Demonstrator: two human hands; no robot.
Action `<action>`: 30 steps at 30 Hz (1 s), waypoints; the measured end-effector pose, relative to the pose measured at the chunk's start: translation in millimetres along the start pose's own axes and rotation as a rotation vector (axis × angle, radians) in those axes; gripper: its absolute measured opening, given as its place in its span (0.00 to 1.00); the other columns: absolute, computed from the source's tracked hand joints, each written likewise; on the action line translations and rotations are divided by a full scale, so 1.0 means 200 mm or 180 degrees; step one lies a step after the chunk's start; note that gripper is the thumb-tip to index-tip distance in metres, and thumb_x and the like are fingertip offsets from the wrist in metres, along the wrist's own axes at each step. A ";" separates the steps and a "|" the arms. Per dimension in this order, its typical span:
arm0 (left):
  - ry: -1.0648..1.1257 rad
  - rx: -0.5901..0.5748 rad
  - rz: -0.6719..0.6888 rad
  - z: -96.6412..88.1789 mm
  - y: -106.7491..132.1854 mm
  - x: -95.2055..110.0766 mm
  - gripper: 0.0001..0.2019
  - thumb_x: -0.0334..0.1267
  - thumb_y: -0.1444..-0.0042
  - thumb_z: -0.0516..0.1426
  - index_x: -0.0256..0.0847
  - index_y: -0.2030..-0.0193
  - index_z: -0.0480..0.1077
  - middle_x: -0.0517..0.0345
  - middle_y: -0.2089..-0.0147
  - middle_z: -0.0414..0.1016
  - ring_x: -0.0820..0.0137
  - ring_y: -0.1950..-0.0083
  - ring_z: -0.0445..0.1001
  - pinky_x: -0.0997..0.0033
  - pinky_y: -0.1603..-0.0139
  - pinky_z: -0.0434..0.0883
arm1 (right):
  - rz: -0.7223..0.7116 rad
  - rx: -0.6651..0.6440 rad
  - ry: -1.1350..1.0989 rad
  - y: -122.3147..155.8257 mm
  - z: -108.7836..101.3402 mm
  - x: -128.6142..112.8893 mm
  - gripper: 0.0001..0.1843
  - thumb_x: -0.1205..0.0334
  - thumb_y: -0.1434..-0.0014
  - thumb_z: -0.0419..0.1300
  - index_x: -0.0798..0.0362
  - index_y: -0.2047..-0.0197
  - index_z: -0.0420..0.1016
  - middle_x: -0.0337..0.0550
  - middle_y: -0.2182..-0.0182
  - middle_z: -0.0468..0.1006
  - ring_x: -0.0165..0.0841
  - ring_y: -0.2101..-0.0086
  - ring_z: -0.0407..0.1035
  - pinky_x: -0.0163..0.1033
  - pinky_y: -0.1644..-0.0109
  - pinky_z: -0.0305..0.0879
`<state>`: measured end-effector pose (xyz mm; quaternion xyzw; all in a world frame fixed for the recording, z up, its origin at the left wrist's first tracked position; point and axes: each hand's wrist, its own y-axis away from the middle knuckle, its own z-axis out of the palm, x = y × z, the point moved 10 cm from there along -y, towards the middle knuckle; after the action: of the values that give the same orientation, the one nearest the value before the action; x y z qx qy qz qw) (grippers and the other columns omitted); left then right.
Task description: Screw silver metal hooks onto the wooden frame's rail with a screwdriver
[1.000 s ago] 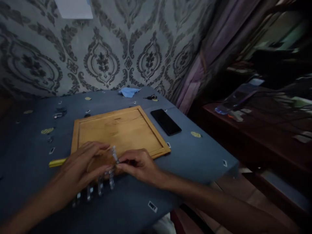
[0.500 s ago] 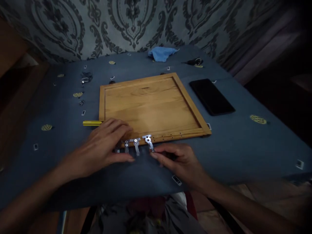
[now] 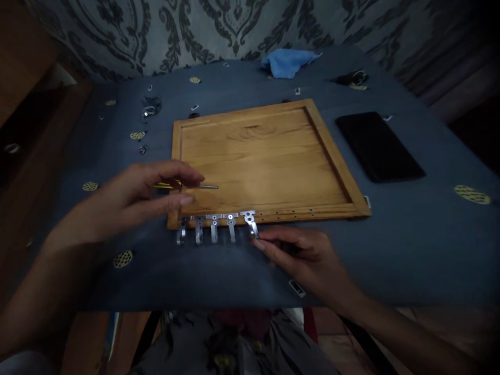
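Observation:
A framed wooden board (image 3: 253, 156) lies on the cloth-covered table. Several silver metal hooks (image 3: 214, 229) line the left part of its near edge, with screw heads visible on some. Between thumb and fingertips, my right hand (image 3: 302, 255) pinches the lower end of another metal hook (image 3: 250, 221), whose flat top rests against the same edge. My left hand (image 3: 144, 195) is raised over the board's left side, thumb and fingers apart, holding nothing. Just behind its fingers lies a screwdriver (image 3: 209, 186) with a yellow handle, partly hidden. Small dark holes continue along the edge to the right.
Right of the board lies a black tablet-like slab (image 3: 378, 148). At the back are a blue cloth (image 3: 289, 62) and a dark object (image 3: 351, 78). To the left sit a small pile of screws (image 3: 143, 150) and a clear bag with metal pieces (image 3: 151, 107).
My left hand has lifted off the hooks and moved up and left, uncovering them and the screwdriver's shaft. My right hand still pinches the same hook. The view has shifted.

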<state>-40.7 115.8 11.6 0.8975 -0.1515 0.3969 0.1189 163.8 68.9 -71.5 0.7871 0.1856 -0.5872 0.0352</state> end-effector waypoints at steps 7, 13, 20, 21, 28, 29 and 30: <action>-0.0952 -0.0320 0.0864 0.32 0.02 0.14 0.20 0.49 0.38 0.60 0.47 0.42 0.68 0.53 0.43 0.75 0.57 0.41 0.74 0.59 0.43 0.72 | -0.0156 -0.0156 -0.0137 0.00 0.03 -0.01 0.09 0.59 0.34 0.62 0.50 0.65 0.80 0.34 0.76 0.79 0.24 0.81 0.66 0.29 0.79 0.59; -0.1492 -0.0297 0.1229 0.47 0.03 0.23 0.26 0.45 0.37 0.60 0.44 0.36 0.59 0.48 0.42 0.73 0.55 0.40 0.71 0.53 0.40 0.70 | -0.0133 -0.0214 0.0012 0.01 0.04 0.02 0.09 0.60 0.35 0.62 0.50 0.66 0.81 0.34 0.77 0.77 0.26 0.78 0.67 0.31 0.75 0.59; -0.1572 -0.0136 0.1279 0.50 0.02 0.22 0.27 0.44 0.36 0.59 0.41 0.34 0.56 0.48 0.45 0.76 0.57 0.42 0.74 0.53 0.41 0.71 | -0.0109 -0.0362 0.0021 -0.01 0.05 -0.01 0.10 0.62 0.35 0.61 0.52 0.68 0.80 0.32 0.80 0.73 0.25 0.78 0.64 0.32 0.74 0.56; -0.1565 -0.0122 0.1244 0.50 0.02 0.21 0.27 0.44 0.36 0.59 0.42 0.34 0.55 0.48 0.45 0.76 0.56 0.42 0.74 0.53 0.41 0.71 | -0.0088 -0.0371 0.0035 -0.01 0.05 -0.01 0.10 0.62 0.35 0.61 0.51 0.68 0.80 0.32 0.80 0.73 0.25 0.78 0.64 0.32 0.74 0.56; -0.1635 0.0023 0.1212 0.51 0.02 0.19 0.26 0.44 0.37 0.60 0.42 0.36 0.57 0.48 0.46 0.77 0.56 0.44 0.76 0.54 0.44 0.73 | -0.0008 -0.0369 0.0021 -0.01 0.05 0.01 0.10 0.60 0.34 0.61 0.51 0.68 0.79 0.32 0.79 0.72 0.25 0.78 0.64 0.32 0.74 0.56; -0.1645 0.0034 0.1207 0.52 0.02 0.19 0.26 0.44 0.37 0.60 0.43 0.36 0.56 0.48 0.46 0.77 0.56 0.44 0.76 0.54 0.44 0.73 | 0.0008 -0.0378 0.0022 -0.01 0.05 0.01 0.10 0.60 0.34 0.61 0.51 0.68 0.79 0.33 0.79 0.72 0.26 0.78 0.64 0.32 0.74 0.57; -0.1651 0.0036 0.1198 0.52 0.02 0.18 0.27 0.44 0.37 0.60 0.43 0.36 0.56 0.49 0.46 0.77 0.55 0.44 0.75 0.54 0.44 0.73 | 0.0021 -0.0385 0.0025 -0.01 0.05 0.01 0.11 0.60 0.34 0.61 0.51 0.68 0.79 0.33 0.79 0.73 0.26 0.78 0.64 0.32 0.74 0.57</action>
<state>51.3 70.8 -28.5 0.9256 -0.3379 0.1707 -0.0042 153.9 68.1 -76.8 0.7864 0.2182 -0.5717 0.0839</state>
